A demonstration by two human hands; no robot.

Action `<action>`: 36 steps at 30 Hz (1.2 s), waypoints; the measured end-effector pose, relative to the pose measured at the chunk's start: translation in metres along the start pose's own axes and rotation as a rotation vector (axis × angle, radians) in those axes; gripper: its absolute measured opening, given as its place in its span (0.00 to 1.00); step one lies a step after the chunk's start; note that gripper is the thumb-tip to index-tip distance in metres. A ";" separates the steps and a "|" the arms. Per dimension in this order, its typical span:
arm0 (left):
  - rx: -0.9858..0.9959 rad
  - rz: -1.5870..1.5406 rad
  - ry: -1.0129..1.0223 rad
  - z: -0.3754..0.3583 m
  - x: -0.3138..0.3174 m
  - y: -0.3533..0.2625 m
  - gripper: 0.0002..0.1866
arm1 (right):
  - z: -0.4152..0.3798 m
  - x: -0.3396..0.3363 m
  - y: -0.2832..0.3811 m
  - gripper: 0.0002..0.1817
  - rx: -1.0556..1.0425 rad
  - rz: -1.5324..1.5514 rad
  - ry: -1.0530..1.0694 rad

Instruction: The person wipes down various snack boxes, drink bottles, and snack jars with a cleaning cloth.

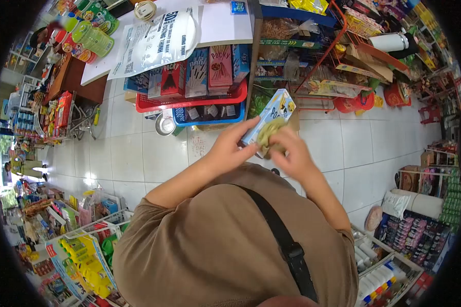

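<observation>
The box (275, 111) is a slim, light blue carton, tilted in front of the person's chest, above the tiled floor (130, 153). Its visible face carries dark lettering that begins "PO" and a yellow, white and dark picture near the upper end. The left hand (234, 147) has its grip clamped on the lower side of the box; the right hand (292, 153), slightly blurred, has its grip closed on a crumpled yellow-green cloth (268, 135) that lies against the face and covers part of the print. Beyond the hands, a red basket (161, 106) holds upright Pocky cartons in red, blue and pink. Just below it in view, a blue basket (210, 121) contains dark packs with pale labels. A round metal bowl (165, 124) is beside the blue basket; its contents are unclear. A white printed bag (161, 41) lies on the white surface (225, 30), overhanging its edge.
</observation>
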State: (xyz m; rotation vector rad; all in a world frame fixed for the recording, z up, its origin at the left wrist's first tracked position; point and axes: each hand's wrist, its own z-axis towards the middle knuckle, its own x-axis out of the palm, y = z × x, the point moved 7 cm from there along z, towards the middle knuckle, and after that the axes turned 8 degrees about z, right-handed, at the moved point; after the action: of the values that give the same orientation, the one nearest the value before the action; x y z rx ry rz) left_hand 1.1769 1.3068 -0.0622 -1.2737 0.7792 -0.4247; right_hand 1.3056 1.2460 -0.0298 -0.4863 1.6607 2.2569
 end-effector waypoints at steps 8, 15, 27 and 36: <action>-0.170 -0.598 0.195 0.013 0.072 -0.015 0.31 | -0.050 -0.099 -0.052 0.04 0.137 0.500 -0.713; -0.305 -0.740 -0.004 0.014 0.092 -0.010 0.29 | -0.058 -0.062 -0.008 0.07 -0.126 0.286 -0.009; -0.227 -1.058 0.011 -0.034 0.113 -0.036 0.29 | -0.041 -0.075 0.004 0.13 -0.438 0.369 0.066; -0.135 -1.180 0.246 -0.051 0.102 -0.055 0.30 | -0.030 -0.075 -0.068 0.29 -0.160 0.660 -0.211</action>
State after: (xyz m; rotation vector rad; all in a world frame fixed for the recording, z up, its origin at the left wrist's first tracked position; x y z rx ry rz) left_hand 1.2166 1.1878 -0.0428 -1.7441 0.1643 -1.5087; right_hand 1.4052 1.2344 -0.0629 0.3206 1.7069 2.7805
